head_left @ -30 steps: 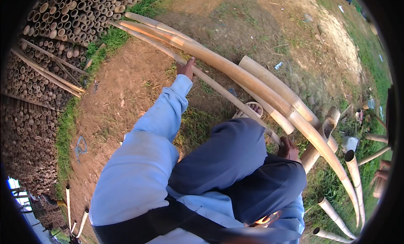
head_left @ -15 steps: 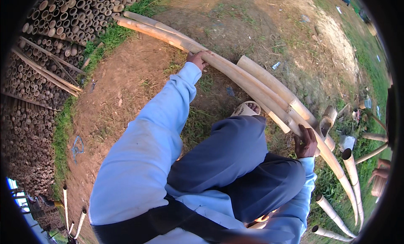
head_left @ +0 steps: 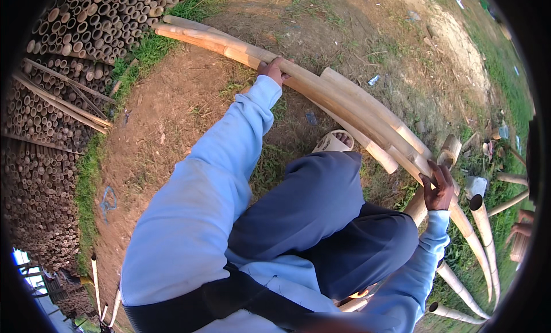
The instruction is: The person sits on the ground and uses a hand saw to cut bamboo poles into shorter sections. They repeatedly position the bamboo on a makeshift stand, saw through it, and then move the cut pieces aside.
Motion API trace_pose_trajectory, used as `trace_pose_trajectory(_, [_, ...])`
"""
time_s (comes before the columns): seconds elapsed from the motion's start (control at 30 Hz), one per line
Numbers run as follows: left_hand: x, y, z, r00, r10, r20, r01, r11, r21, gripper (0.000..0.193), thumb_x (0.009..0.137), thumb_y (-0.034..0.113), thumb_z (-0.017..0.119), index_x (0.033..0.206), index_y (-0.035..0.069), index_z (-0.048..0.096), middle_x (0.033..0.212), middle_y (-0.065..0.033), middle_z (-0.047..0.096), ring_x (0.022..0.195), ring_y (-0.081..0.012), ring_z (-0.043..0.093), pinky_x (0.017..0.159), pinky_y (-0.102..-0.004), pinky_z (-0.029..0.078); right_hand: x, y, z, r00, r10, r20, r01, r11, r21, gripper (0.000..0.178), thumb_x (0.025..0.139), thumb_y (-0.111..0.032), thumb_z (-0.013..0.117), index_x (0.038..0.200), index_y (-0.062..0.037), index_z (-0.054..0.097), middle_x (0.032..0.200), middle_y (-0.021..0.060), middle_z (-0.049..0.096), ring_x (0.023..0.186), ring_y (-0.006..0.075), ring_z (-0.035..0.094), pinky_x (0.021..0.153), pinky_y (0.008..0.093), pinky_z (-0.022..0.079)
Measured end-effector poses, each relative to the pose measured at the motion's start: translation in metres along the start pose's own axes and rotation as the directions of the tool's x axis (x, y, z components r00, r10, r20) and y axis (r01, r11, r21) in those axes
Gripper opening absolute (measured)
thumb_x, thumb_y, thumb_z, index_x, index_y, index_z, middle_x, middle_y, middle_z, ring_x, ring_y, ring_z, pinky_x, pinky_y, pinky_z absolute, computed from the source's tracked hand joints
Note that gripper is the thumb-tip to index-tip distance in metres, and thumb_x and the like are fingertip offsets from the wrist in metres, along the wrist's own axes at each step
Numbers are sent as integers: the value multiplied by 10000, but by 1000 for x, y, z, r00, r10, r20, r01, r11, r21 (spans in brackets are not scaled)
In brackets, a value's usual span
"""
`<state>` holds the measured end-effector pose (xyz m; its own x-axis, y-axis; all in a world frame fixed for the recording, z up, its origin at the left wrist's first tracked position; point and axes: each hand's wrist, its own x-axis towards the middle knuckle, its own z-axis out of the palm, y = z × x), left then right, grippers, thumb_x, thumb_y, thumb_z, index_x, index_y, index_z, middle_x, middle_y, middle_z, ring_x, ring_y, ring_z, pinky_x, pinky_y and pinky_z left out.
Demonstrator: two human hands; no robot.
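Long bamboo pieces (head_left: 338, 100) lie across in front of me, curving from the far left to the near right. My left hand (head_left: 273, 71) is closed round them left of the middle, its fingers over the edge. At the right, my right hand (head_left: 438, 187) is closed over the bamboo, with fingers and thumb on its top. A wider bamboo length (head_left: 373, 103) lies against the far side of the bundle. A shorter piece (head_left: 376, 155) ends on the near side, by my sandalled foot (head_left: 334, 142). The undersides of the pieces are hidden.
Stacked bamboo poles (head_left: 86, 32) fill the far left, with long strips (head_left: 60, 100) before them. Several upright bamboo stakes (head_left: 483, 224) stand at the right. A cut bamboo stub (head_left: 449, 150) sits near my right hand. Another person's hand (head_left: 521, 227) shows at the right edge.
My right hand has moved right along the bamboo. My left hand has shifted slightly up and right. The near shorter piece shows its end a little higher and wider.
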<state>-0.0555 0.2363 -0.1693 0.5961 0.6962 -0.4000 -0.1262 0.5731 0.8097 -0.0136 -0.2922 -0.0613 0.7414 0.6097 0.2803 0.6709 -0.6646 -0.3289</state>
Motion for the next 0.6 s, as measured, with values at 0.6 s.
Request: trace_pose_trajectory(0.6, [69, 52, -19, 985, -48, -164, 51, 999, 12, 460, 991, 129, 650, 1367, -10, 423, 1290, -226, 560, 1117, -407, 642, 988, -578, 547, 47, -37, 17, 996, -70, -45, 71, 997, 22, 440, 775, -178, 838, 1183, -78, 708, 917, 134, 633, 829, 353, 643, 729, 446, 509])
